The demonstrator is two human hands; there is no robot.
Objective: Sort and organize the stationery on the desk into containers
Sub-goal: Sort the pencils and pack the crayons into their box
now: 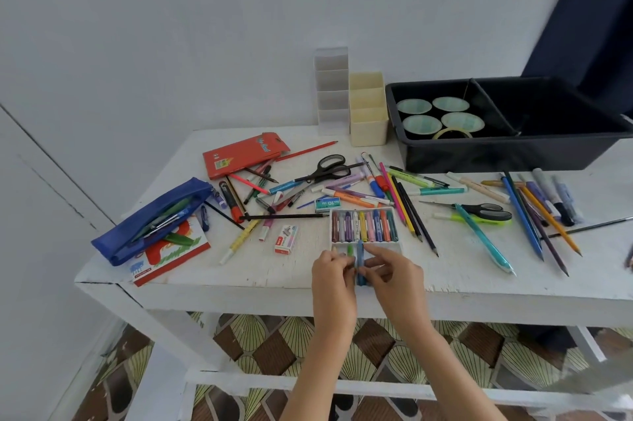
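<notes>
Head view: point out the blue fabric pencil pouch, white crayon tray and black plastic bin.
Blue fabric pencil pouch [150, 218], head view, its side.
White crayon tray [337, 244], head view, near rim.
Black plastic bin [496, 155], head view, front wall.

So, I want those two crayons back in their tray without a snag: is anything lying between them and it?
Nothing visible does. The left hand pinches the green crayon, the right hand the blue crayon, both at the crayon tray's near edge; no item lies between.
</notes>
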